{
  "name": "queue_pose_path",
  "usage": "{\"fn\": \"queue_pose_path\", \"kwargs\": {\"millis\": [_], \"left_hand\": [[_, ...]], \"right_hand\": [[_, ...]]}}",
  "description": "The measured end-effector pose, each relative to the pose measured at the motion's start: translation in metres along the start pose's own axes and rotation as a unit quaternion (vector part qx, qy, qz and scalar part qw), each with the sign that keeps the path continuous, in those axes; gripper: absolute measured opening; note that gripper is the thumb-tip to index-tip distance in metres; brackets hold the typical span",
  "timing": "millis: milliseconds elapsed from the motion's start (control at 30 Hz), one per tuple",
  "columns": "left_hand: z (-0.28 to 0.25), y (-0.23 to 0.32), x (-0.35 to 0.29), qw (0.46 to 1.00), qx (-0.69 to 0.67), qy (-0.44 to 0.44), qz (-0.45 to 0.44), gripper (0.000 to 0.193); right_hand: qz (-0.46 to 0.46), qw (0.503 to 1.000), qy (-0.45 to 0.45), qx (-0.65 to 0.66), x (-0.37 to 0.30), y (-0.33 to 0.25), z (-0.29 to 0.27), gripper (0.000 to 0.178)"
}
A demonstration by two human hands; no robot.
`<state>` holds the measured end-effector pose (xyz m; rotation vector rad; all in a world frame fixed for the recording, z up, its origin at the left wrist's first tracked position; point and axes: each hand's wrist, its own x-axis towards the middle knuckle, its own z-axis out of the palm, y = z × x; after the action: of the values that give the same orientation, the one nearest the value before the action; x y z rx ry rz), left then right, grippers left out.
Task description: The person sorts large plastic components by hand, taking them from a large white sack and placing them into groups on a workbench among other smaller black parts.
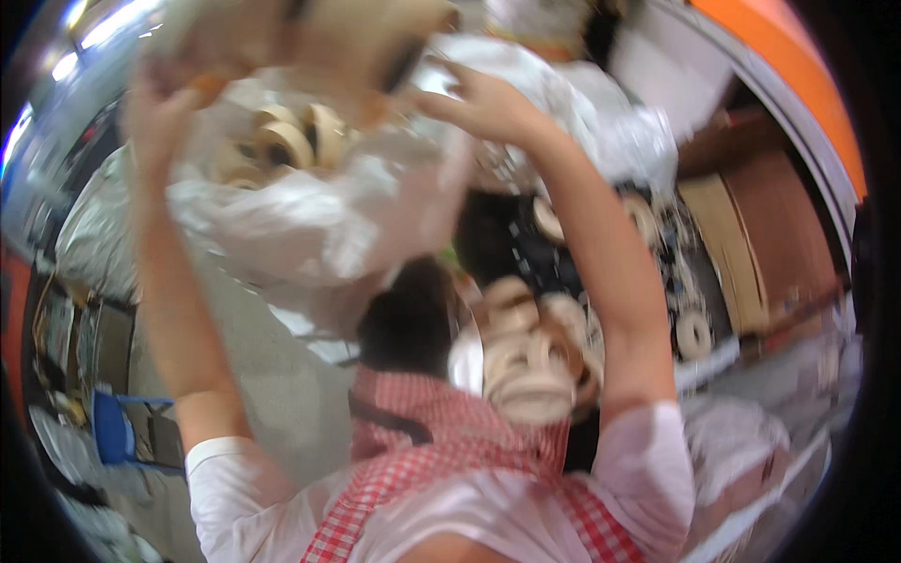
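A blurred cluster of thick beige rings (310, 42) is held up at the top of the view between my two raised hands. My left hand (161, 108) grips its left end, the fingers smeared by motion. My right hand (479, 103) is curled at its right end, thumb and fingers against the rings. Below them a large white plastic bag (328, 220) gapes, and more beige rings (283, 139) lie inside its mouth. Near my body, left of my right forearm, sits a pile of similar pale rings (530, 361), some stacked.
Further white plastic bags (601, 108) bulge behind and right. Loose white rings (693, 333) and tangled pale strands lie on a dark surface at right, beside flat cardboard (723, 244). A blue stool (117, 427) stands on the grey floor (272, 375) at left.
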<state>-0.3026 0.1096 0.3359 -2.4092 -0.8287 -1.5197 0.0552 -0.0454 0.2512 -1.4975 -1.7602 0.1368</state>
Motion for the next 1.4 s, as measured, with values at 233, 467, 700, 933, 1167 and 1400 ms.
{"fn": "queue_pose_path", "kwargs": {"millis": [233,467,700,933,1167,1400], "left_hand": [[0.051,0.155,-0.121,0.941,-0.292,0.154,-0.071,0.040],[0.257,0.235,-0.266,0.820,-0.244,-0.518,-0.019,0.074],[0.360,0.235,-0.314,0.740,-0.174,-0.625,-0.179,0.085],[0.377,0.252,-0.306,0.587,-0.193,-0.760,-0.200,0.094],[0.370,0.287,-0.252,0.761,-0.269,-0.555,-0.202,0.044],[0.378,0.286,-0.266,0.672,-0.465,-0.440,-0.372,0.055]], "right_hand": [[0.196,0.964,0.048,-0.176,-0.126,0.159,-0.032,0.043],[0.504,0.853,-0.121,-0.063,-0.408,0.241,0.031,0.047],[0.583,0.785,0.016,-0.210,-0.489,0.306,0.026,0.041],[0.505,0.805,0.068,-0.303,-0.479,0.365,0.033,0.015],[0.460,0.842,0.029,-0.280,-0.474,0.419,0.038,0.023],[0.618,0.731,-0.139,-0.254,-0.462,0.430,0.027,0.022]]}}
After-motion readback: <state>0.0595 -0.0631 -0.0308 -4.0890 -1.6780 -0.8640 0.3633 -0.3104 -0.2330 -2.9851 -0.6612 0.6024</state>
